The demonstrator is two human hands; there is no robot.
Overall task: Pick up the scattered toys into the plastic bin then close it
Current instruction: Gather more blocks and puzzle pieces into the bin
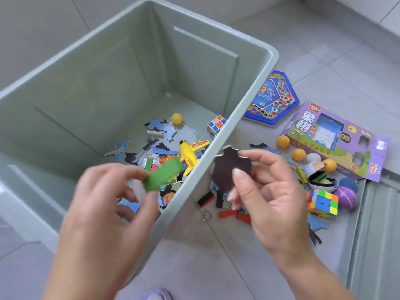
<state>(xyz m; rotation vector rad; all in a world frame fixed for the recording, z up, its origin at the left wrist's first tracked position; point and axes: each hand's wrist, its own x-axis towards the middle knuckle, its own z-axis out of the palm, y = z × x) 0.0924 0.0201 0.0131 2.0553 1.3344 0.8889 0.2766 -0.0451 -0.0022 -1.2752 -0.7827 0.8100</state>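
Note:
A large grey-green plastic bin [244, 111] stands open on the floor, with a yellow toy plane [189, 153], a cube, an orange ball and several flat puzzle pieces at its bottom. My left hand [112, 204] is over the bin's near side, pinching a green block [164, 175]. My right hand [264, 191] is just outside the bin's right rim, holding a dark flat puzzle piece [227, 169] between thumb and fingers. Both hands are motion-blurred.
On the tiled floor right of the bin lie a blue board game [272, 98], a purple chess box [337, 137], orange balls [283, 141], a colourful cube [323, 202], a purple ball [346, 197], red-black blocks [227, 213], a metal ring [206, 215] and scattered puzzle pieces. A grey lid [376, 234] lies at the far right.

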